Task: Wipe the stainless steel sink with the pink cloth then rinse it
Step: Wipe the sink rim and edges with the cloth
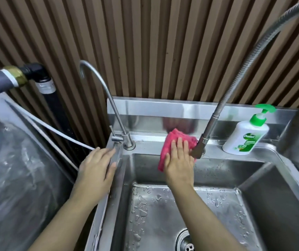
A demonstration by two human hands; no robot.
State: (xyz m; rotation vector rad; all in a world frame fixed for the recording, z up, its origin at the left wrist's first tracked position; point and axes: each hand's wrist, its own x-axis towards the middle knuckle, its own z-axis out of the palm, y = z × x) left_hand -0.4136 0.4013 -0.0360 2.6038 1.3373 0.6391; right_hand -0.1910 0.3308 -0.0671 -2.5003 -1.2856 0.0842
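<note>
The stainless steel sink (217,169) fills the lower middle of the head view, its floor dotted with water drops around the drain (185,241). The pink cloth (170,144) lies folded over the sink's back ledge and upper back wall. My right hand (179,160) presses flat on the cloth, fingers spread and pointing away from me. My left hand (96,167) rests flat on the sink's left rim, holding nothing. The pull-down spray head (199,149) hangs right beside the cloth, touching its right edge. No water is running.
A slim gooseneck tap (125,140) stands at the back left corner. A white and green soap pump bottle (245,134) sits on the back ledge at right. Left of the sink are a plastic-covered container (15,178), a white hose (54,134) and dark pipes (36,75).
</note>
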